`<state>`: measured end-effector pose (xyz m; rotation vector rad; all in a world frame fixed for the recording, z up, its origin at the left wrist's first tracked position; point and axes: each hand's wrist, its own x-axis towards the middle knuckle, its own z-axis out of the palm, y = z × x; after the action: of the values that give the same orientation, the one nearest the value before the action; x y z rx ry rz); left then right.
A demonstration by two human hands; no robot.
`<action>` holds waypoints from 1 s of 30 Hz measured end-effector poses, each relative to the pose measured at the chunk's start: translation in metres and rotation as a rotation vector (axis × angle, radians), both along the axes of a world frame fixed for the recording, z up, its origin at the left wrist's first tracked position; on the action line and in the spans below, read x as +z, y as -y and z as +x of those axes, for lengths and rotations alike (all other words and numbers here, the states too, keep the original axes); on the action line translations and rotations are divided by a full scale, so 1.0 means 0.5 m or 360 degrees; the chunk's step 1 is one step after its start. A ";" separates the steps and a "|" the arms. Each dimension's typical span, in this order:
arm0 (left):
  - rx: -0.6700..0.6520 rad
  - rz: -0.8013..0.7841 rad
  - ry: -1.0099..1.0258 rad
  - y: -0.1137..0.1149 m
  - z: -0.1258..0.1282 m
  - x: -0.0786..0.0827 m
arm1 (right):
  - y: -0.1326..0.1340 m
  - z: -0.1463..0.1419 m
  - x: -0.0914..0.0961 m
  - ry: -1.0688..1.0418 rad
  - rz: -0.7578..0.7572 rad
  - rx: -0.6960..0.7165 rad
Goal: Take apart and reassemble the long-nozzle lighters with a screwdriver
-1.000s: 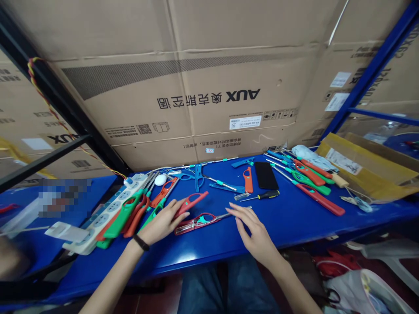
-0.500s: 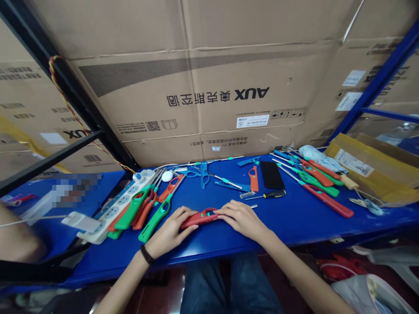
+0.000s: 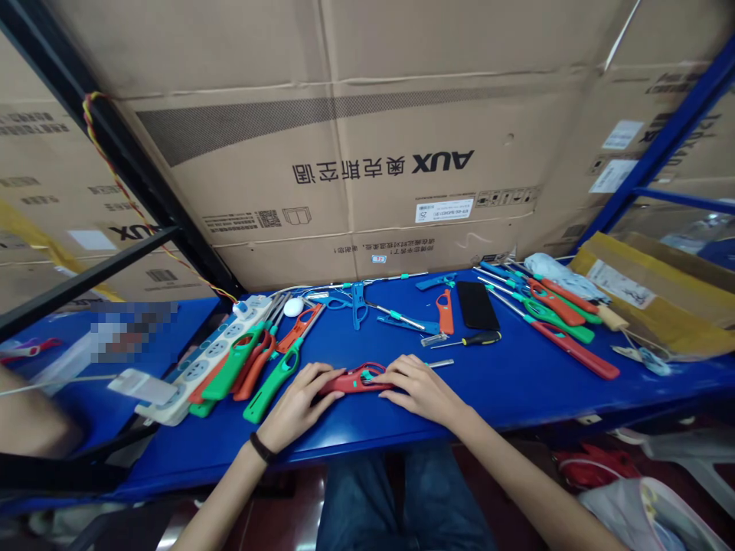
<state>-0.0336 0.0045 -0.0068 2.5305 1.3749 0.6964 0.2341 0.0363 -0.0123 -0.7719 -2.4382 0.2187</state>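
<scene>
A red long-necked lighter (image 3: 351, 383) lies lengthwise near the table's front edge, held at both ends. My left hand (image 3: 298, 404) grips its handle end, thumb on the near side and fingers on the far side. My right hand (image 3: 426, 389) pinches the end past the trigger opening and covers part of it. Around the trigger, the red casing seems parted, with green and metallic bits showing inside. A metal tube (image 3: 442, 363) sticks out beyond my right hand. Left of my left hand rests a green lighter (image 3: 269, 390).
A white power strip (image 3: 198, 373) with several lighters stands at left. Blue and orange casing pieces (image 3: 444, 312), a black phone (image 3: 478, 306) and a screwdriver (image 3: 481, 338) lie behind my hands. More lighters (image 3: 574, 348) are at right. A cardboard box wall (image 3: 367, 130) closes the back.
The red lighter has shifted slightly, and its casing around the trigger looks wider apart. More of the metal tube shows to the right of my right hand.
</scene>
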 end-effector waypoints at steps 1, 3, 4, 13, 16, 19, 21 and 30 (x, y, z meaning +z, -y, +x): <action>-0.0006 0.0018 -0.0026 0.001 -0.001 0.000 | 0.000 0.001 -0.001 0.0010 0.0034 0.0004; -0.0009 0.0058 -0.0074 0.004 -0.001 -0.001 | -0.001 0.002 -0.004 0.0010 0.0099 0.0003; -0.0009 0.0086 -0.0092 0.005 -0.002 -0.001 | -0.002 0.003 -0.005 0.0008 0.0124 0.0009; -0.0135 0.0545 -0.0330 -0.008 -0.011 0.005 | -0.013 0.004 0.008 0.0033 0.0143 0.0105; -0.0154 0.0524 -0.0251 -0.020 -0.013 0.014 | -0.012 -0.001 0.006 0.0027 0.0038 0.0157; -0.0102 0.0334 -0.0082 -0.024 -0.010 0.024 | -0.003 -0.004 0.004 -0.0106 -0.0204 0.0149; -0.0099 0.0247 -0.0038 -0.023 -0.007 0.028 | 0.004 -0.002 0.008 -0.0260 -0.0402 0.0104; -0.0224 0.0454 -0.0173 -0.025 -0.001 0.032 | -0.003 0.012 0.041 -0.0807 -0.1698 -0.0123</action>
<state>-0.0340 0.0171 0.0093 2.8925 1.1867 0.7880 0.2401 0.0379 0.0081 -1.0441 -1.6806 1.5431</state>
